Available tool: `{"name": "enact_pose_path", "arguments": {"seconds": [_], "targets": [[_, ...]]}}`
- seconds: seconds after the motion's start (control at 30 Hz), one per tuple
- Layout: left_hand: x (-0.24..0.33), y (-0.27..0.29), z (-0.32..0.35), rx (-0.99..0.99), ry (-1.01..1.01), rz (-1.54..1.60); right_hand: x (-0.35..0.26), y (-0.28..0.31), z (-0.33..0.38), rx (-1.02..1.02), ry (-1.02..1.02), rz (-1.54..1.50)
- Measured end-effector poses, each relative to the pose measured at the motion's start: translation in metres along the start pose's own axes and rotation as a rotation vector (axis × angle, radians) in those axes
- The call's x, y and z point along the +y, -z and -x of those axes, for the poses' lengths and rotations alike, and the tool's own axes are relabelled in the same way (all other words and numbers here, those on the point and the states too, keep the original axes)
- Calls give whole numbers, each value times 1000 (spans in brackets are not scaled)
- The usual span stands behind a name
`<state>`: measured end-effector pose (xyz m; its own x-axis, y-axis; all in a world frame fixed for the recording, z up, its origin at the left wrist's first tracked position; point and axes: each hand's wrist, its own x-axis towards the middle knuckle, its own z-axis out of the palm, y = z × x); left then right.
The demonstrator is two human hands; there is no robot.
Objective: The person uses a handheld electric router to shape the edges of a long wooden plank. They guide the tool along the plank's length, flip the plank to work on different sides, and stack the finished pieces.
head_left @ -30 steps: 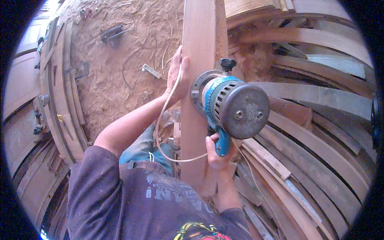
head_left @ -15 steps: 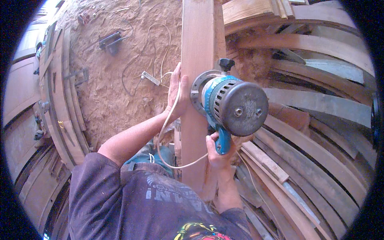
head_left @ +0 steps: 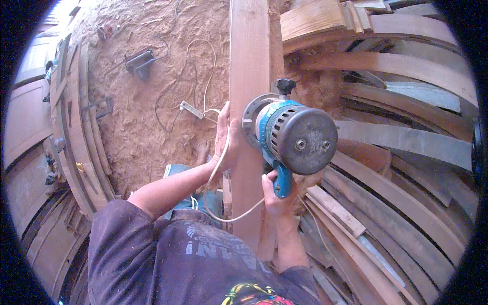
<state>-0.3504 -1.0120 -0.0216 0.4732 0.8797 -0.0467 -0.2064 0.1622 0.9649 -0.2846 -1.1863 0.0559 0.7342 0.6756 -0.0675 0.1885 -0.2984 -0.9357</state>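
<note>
A long reddish wooden plank [head_left: 249, 66] runs away from me through the middle of the view. On it sits a router [head_left: 277, 127] with a blue body, dark round motor cap, round metal base and black knob. The fingers of my right hand [head_left: 278, 201] are wrapped round the router's blue side handle, partly hidden behind it. My left hand [head_left: 226, 142] rests along the plank's left edge, fingers stretched forward and thumb uppermost, just left of the router base. A pale cord [head_left: 206, 190] loops past my left hand and wrist and down across the plank towards the right hand.
Wooden boards [head_left: 396, 188] lie stacked along the right. More boards [head_left: 76, 127] lie at the left. On the shavings-covered ground [head_left: 132, 101] are a dark power tool [head_left: 141, 65], a white socket strip [head_left: 191, 109] and trailing cables. A bare foot [head_left: 202, 151] shows left of the plank.
My left hand has slid back along the plank's edge towards me. The right hand keeps its hold on the router, which appears nearly in place. A bare foot now shows more plainly.
</note>
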Motion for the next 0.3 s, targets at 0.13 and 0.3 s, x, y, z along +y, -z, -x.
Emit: {"name": "enact_pose_path", "arguments": {"seconds": [0.13,0.3], "targets": [[-4,3,4,-36,-26,-56,-1,-4,-6,28,25,4],[0,4,17,-15,20,-351,1,1,-7,4,20,16]]}}
